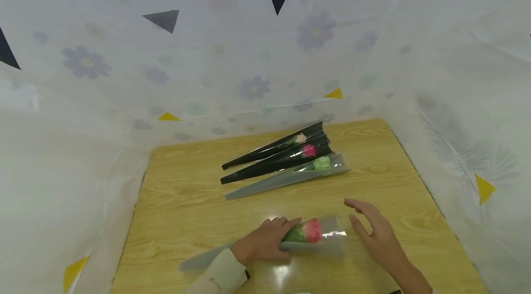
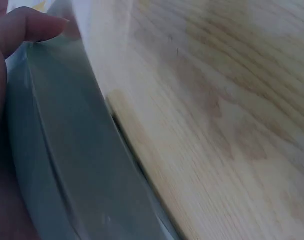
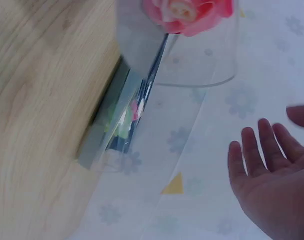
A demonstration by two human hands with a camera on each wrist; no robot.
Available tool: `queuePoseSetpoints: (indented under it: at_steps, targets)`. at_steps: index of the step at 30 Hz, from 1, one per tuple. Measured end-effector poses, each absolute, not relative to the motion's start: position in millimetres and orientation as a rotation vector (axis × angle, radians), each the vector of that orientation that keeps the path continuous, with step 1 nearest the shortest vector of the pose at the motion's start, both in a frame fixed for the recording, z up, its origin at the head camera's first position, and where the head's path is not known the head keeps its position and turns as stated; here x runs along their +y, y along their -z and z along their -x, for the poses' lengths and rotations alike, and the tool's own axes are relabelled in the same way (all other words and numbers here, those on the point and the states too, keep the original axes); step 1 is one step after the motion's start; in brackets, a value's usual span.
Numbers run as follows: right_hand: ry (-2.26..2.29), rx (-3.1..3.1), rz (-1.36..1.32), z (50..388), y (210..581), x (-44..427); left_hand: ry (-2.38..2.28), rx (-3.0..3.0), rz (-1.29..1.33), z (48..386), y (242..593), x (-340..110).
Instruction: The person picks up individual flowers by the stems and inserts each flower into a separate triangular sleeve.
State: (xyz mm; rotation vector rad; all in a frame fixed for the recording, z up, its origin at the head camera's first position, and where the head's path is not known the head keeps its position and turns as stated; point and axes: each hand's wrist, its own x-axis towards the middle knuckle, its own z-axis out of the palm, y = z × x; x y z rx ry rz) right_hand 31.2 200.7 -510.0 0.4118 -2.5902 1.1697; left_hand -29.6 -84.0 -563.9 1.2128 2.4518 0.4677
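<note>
A pink rose [image 1: 312,230] in a clear-fronted, grey-backed flower sleeve lies near the front of the table, its open end to the right. My left hand [image 1: 267,239] grips the sleeve around its middle, below the bloom. The left wrist view shows a digit bent over the grey sleeve [image 2: 87,145]. My right hand [image 1: 379,238] is just right of the sleeve's open end, apart from it, holding nothing. In the right wrist view its fingers are spread and loosely bent, and the rose bloom [image 3: 189,14] shows at the top.
Farther back on the wooden table [image 1: 182,206] lie three more sleeved flowers: a pale peach one [image 1: 300,138] and a deep pink one [image 1: 309,150] in black sleeves, and a green one [image 1: 321,163] in grey. Flower-patterned white sheeting [image 1: 207,68] surrounds the table.
</note>
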Motion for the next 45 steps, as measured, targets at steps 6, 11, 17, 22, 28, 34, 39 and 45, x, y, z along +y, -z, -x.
queuePoseSetpoints:
  at_steps: [6, 11, 17, 22, 28, 34, 39, 45]
  targets:
    - [-0.664, -2.926, -0.715, -39.7, 519.1, 161.4, -0.376, 2.51, -1.278, 22.1, 562.3, -67.3]
    - [-0.441, -3.09, -0.811, -41.0, 533.9, 141.6, -0.301, 2.587, -1.339, 12.4, 552.6, -51.9]
    - [-0.354, -3.08, -0.766, -35.2, 543.5, 140.3, -0.286, 2.627, -1.329, 4.1, 552.7, -49.2]
    - [-0.299, -3.001, -0.778, -30.0, 546.5, 152.6, -0.339, 2.661, -1.271, 4.6, 558.3, -60.6]
    - [-0.264, -3.003, -0.738, -25.3, 546.7, 176.7, -0.397, 2.732, -1.192, 10.9, 563.6, -88.5]
    - [-0.226, -3.031, -0.675, -21.6, 548.3, 203.7, -0.432, 2.791, -1.136, 14.5, 569.2, -120.5]
    - [-0.191, -3.038, -0.637, -20.4, 552.6, 226.2, -0.485, 2.795, -1.1, 17.0, 576.8, -143.8]
    - [-0.168, -3.028, -0.627, -20.2, 555.6, 242.7, -0.529, 2.831, -1.129, 20.2, 580.6, -158.4]
